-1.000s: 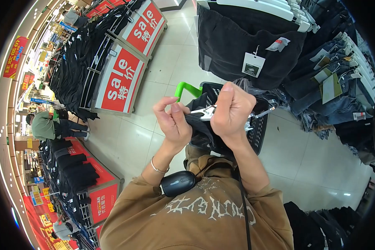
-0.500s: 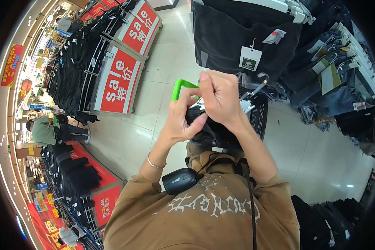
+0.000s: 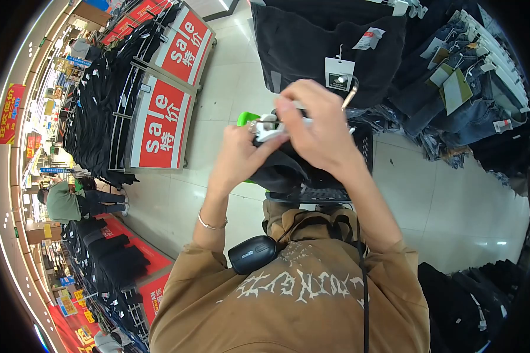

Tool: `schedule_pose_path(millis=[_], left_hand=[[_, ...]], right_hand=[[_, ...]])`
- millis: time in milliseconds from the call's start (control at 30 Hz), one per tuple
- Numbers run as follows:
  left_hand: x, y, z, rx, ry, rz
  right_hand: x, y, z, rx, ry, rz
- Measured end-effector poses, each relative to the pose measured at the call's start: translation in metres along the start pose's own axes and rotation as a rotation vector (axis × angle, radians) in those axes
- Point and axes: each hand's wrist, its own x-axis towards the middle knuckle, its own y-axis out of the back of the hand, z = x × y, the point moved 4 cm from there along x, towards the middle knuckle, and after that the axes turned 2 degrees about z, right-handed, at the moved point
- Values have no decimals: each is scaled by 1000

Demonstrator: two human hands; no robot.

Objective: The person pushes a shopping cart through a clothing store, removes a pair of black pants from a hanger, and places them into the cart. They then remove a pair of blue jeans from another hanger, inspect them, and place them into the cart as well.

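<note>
Both hands are held in front of my body, around a white clip hanger (image 3: 264, 134) with a metal hook (image 3: 353, 94). A black garment (image 3: 280, 170) hangs below it. My left hand (image 3: 237, 154) is closed, thumb and fingers pinching the hanger's white clip end. My right hand (image 3: 323, 132) curls over the hanger bar, beside the hook; its fingers partly hide the bar. Under the garment is a dark shopping basket (image 3: 364, 150) with a green handle (image 3: 245, 119), mostly covered by my hands and the cloth.
Black trousers (image 3: 330, 53) with tags hang straight ahead, and a rack of jeans (image 3: 471, 112) is on the right. Racks with red sale signs (image 3: 159, 126) line the left. A person in a green top (image 3: 65, 201) stands farther left. Dark clothes (image 3: 465, 300) lie at lower right.
The hanger's hook has swung upward, and its white clip shows more clearly between my hands. My left hand has shifted slightly left. The view has turned a little, moving the racks.
</note>
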Motion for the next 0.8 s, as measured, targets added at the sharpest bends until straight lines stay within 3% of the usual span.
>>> schedule_pose_path(millis=[233,300,400,500,633,700,767,800], left_hand=[[5,24,-6,-363,25,192],[6,25,-9,-436,41,193],[6,25,-5,-542,4,193],[6,25,-1,-519,-28,241],[4,27,-12,-605,-21,311],[0,32,-19,-589,-21,323],[-4,34,-17,-594,-16,352],[-5,36,-17,-633,-16,368]], right_hand=[[-58,89,41,26,-361,158],[-75,103,62,-99,-484,55],[-93,105,87,-325,-484,-55],[-104,93,113,-346,-461,-21],[-112,79,146,-203,-578,-90],[-110,74,150,-169,-481,-64],[-104,55,147,-2,-527,-364],[-104,50,149,27,-553,-328]])
